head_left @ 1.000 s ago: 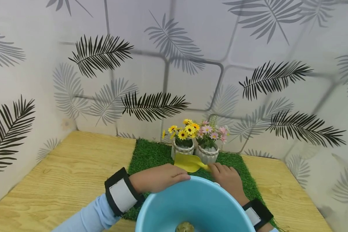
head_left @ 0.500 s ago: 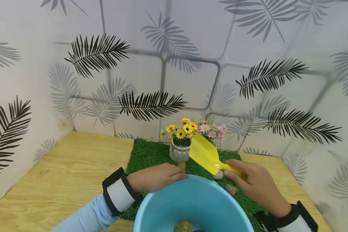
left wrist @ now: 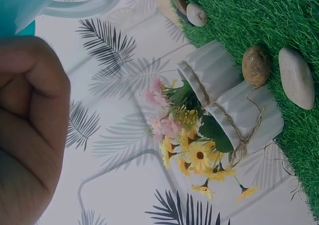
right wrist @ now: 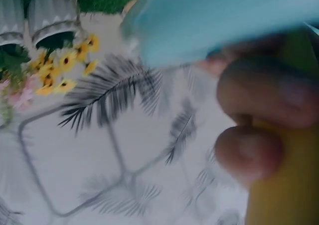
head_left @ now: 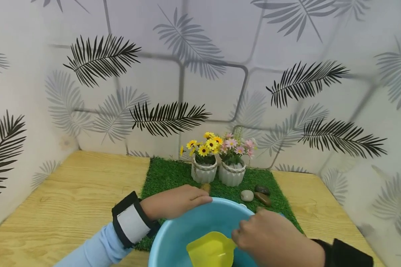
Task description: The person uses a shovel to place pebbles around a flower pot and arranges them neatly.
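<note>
Head view — yellow shovel (head_left: 211, 251) inside the blue bucket (head_left: 175, 239).
Right hand (head_left: 270, 233) grips the shovel; left hand (head_left: 177, 202) holds the bucket's edge — best to brace it firmly and keep the shovel level.

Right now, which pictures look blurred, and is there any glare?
Right wrist: the round blue plastic tub is blurred, the right fingers soft; left wrist: the pale oval stone looks fairly sharp; head: a small glint on the yellow plastic scoop.
</note>
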Demonstrator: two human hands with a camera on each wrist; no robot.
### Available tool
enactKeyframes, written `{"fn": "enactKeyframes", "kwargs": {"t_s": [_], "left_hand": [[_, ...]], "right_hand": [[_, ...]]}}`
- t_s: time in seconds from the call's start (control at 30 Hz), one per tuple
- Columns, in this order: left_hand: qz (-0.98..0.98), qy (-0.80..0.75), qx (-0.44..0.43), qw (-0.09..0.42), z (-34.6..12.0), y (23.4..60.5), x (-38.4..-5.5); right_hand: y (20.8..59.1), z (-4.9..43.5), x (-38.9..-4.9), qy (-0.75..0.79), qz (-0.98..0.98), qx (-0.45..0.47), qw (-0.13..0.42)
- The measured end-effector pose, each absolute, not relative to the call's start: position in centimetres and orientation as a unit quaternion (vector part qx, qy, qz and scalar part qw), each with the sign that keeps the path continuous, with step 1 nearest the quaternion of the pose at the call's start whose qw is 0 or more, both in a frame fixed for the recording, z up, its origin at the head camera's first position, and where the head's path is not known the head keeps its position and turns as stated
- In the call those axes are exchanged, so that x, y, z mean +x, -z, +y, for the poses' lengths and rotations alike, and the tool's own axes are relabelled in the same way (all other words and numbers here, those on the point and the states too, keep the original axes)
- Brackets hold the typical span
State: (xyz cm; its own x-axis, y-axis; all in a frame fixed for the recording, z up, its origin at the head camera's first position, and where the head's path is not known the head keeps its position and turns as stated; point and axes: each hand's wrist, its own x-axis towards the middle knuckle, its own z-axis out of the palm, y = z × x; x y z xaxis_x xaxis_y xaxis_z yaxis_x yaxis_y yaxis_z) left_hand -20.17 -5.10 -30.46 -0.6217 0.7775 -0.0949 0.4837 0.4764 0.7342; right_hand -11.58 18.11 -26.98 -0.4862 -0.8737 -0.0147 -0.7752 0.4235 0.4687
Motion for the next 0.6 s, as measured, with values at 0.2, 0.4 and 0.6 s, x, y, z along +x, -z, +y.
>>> {"fn": "enactKeyframes", "kwargs": {"t_s": [0.2,0.4,0.6], "left_hand": [[0.825,-0.351,0.384,0.219,-5.4,30.6,-20.2],[0.830,-0.345,0.389,0.203,-5.7,30.4,-20.3],[0.826,-0.347,0.395,0.204,-5.7,30.2,-20.3]], "right_hand": [[28.3,16.8,-11.5,0.304,-0.806,0.496,0.108],[28.7,15.8,-11.8,0.320,-0.813,0.479,0.080],[29.7,14.3,-12.3,0.302,-0.810,0.502,0.012]]}}
